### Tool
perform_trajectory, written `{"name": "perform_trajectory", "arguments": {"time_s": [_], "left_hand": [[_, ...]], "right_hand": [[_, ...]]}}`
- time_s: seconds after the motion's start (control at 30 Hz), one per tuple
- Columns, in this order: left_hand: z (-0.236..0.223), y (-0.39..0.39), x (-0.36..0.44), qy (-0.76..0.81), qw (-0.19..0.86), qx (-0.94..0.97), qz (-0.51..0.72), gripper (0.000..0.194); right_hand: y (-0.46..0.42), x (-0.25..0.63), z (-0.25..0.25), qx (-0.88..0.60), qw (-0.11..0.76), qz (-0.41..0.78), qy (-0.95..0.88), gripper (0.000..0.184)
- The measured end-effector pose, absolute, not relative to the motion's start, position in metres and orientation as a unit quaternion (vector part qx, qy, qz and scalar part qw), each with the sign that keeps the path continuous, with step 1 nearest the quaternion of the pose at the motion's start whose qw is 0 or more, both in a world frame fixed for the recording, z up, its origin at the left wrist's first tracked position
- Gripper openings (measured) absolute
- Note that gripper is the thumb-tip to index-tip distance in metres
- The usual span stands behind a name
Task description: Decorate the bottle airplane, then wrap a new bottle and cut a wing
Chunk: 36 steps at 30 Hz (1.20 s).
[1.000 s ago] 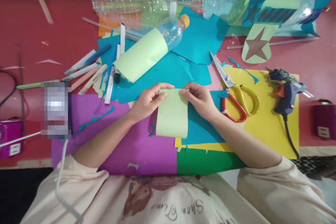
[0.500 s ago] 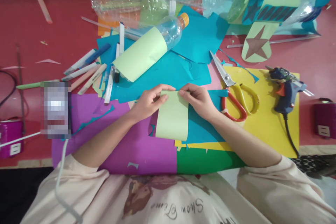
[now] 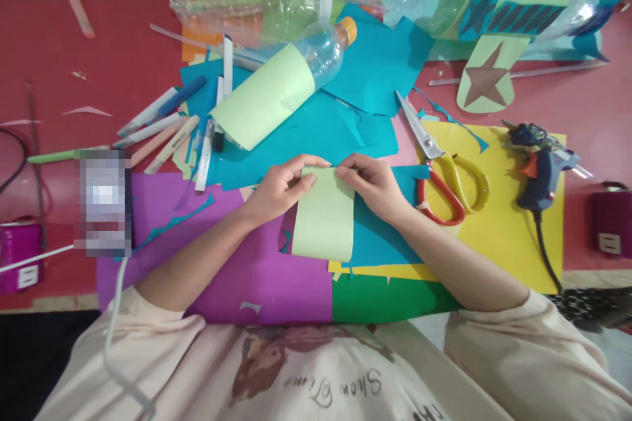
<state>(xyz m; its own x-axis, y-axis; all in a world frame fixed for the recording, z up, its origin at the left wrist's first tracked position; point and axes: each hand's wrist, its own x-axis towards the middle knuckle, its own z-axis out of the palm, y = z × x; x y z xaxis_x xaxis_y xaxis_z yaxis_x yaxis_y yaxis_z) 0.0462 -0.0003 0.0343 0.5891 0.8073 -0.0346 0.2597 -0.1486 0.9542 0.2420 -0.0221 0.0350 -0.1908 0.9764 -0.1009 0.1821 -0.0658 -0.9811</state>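
A pale green sheet of paper [image 3: 323, 217] hangs between my two hands, its lower end curling toward me. My left hand [image 3: 281, 189] pinches its upper left corner between thumb and fingers. At the upper right corner, my right hand [image 3: 372, 187] grips it the same way, thumb on the near face. Behind the top edge, the fingertips are partly hidden. Under the sheet lie purple paper [image 3: 237, 283] and blue paper [image 3: 380, 237]. Beyond my hands rests a clear bottle [image 3: 320, 56] with an orange cap, wrapped in pale green paper [image 3: 266, 99].
Scissors [image 3: 429, 145] with red and yellow handles lie right of my right hand. Farther right, a glue gun [image 3: 540, 174] rests on yellow paper [image 3: 513, 243]. Several markers [image 3: 172, 145] and a blurred phone [image 3: 103, 204] with a cable are leftward. A decorated bottle [image 3: 528, 6] lies back right.
Both hands keep their hold on the pale green paper, almost unmoved. The whole view has shifted very slightly; nothing was taken up or let go.
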Motion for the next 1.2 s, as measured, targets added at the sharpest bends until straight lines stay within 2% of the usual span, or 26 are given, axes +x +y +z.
{"name": "perform_trajectory", "arguments": {"time_s": [0.23, 0.63, 0.7, 0.9, 1.07, 1.2], "left_hand": [[0.032, -0.001, 0.047, 0.364, 0.549, 0.705, 0.262, 0.025], [0.03, -0.001, 0.046, 0.365, 0.555, 0.693, 0.281, 0.029], [0.028, -0.002, 0.046, 0.362, 0.569, 0.68, 0.287, 0.036], [0.027, -0.005, 0.048, 0.328, 0.64, 0.637, 0.276, 0.08], [0.031, -0.005, 0.049, 0.322, 0.669, 0.611, 0.274, 0.081], [0.027, -0.001, 0.048, 0.339, 0.647, 0.613, 0.301, 0.074]], "right_hand": [[-0.022, 0.242, 0.034, -0.509, 0.387, 0.517, -0.569, 0.023], [-0.024, 0.241, 0.033, -0.515, 0.401, 0.523, -0.548, 0.036], [-0.024, 0.242, 0.032, -0.526, 0.426, 0.493, -0.547, 0.035], [-0.02, 0.252, 0.021, -0.568, 0.563, 0.366, -0.475, 0.035], [-0.016, 0.256, 0.022, -0.577, 0.63, 0.285, -0.435, 0.033], [-0.014, 0.254, 0.026, -0.579, 0.647, 0.255, -0.425, 0.034]]}}
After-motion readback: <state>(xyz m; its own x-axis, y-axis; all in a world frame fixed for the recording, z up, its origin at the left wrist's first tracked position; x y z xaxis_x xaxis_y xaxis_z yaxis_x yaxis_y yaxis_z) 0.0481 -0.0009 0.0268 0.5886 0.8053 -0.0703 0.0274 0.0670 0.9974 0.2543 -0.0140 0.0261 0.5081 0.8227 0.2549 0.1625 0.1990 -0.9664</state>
